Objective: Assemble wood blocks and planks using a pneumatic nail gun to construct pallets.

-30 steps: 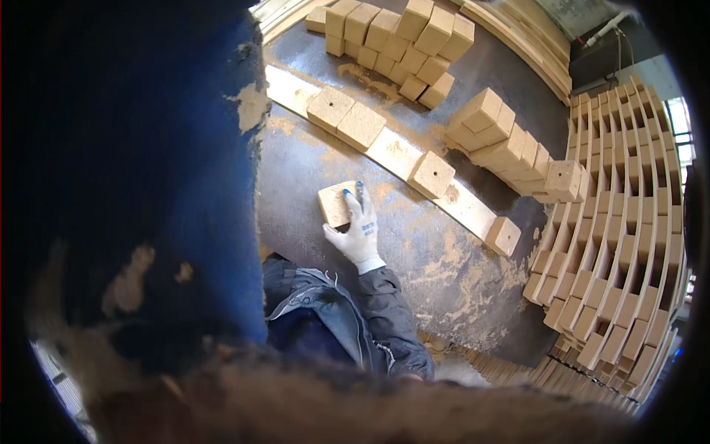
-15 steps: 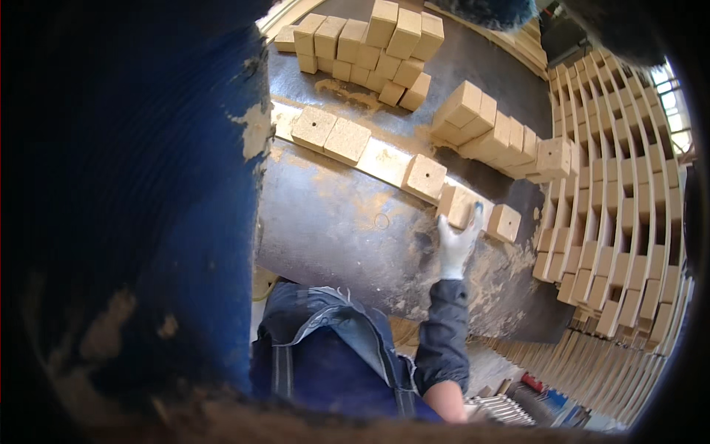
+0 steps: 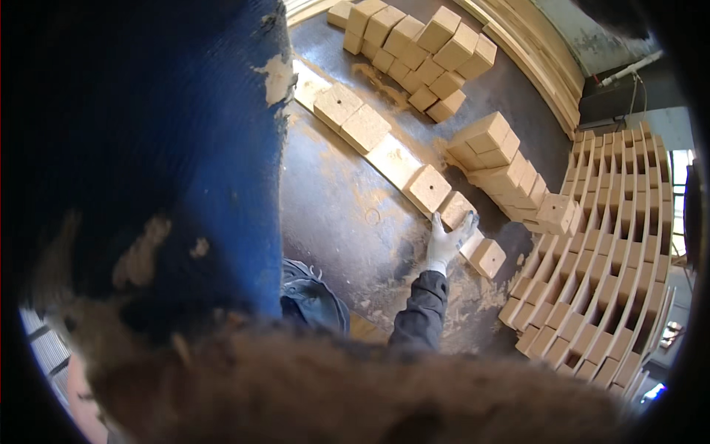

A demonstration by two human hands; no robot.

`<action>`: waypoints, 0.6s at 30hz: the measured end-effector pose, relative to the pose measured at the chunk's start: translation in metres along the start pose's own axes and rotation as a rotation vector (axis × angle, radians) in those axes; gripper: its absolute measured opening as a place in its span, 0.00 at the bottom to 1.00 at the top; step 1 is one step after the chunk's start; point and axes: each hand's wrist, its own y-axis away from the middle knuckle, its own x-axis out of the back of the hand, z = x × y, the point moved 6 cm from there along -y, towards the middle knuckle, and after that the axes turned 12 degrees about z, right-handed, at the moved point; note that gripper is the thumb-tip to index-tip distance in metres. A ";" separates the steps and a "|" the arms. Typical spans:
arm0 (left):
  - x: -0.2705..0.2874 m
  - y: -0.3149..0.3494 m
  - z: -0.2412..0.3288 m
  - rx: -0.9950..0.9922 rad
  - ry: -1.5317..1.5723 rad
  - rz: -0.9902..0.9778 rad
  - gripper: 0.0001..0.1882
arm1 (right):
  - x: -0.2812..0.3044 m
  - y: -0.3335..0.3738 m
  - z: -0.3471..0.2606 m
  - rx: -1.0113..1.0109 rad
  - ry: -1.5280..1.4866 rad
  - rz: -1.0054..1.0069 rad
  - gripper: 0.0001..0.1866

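Observation:
My right hand, in a white glove with bluish fingertips, has its thumb and fingers around the near end of a wooden block. That block sits on a long pale board lying across the dark table. Just up-left along the board is a block with a hole in its top. Down-right of my hand sits another holed block. Farther left, two blocks stand side by side on the same board. My left hand is out of view.
Stacked blocks stand at the table's back, with another pile right of centre. Tall pallet stacks rise at the right. Planks lie along the far edge. A large blue surface fills the left; something brown blurs the bottom.
The view has shifted and turned, so the table and pallet stacks sit differently in it. My right hand stays at the same block, which now lies closer to the holed block on its left.

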 end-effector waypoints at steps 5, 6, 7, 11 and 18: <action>0.001 -0.009 -0.001 -0.028 0.035 -0.008 0.41 | -0.003 0.002 0.012 0.027 -0.093 0.003 0.45; -0.007 -0.013 0.008 -0.042 0.038 0.009 0.41 | -0.006 -0.001 0.033 0.138 -0.055 -0.045 0.50; -0.044 -0.008 -0.008 -0.031 0.141 -0.003 0.41 | 0.023 0.004 0.085 0.197 0.074 -0.072 0.54; -0.013 -0.033 0.007 -0.128 0.021 0.010 0.42 | 0.015 -0.001 0.021 0.000 -0.008 -0.227 0.54; 0.009 0.186 -0.178 0.627 -0.794 -0.402 0.42 | 0.022 0.002 0.013 0.054 -0.077 -0.199 0.48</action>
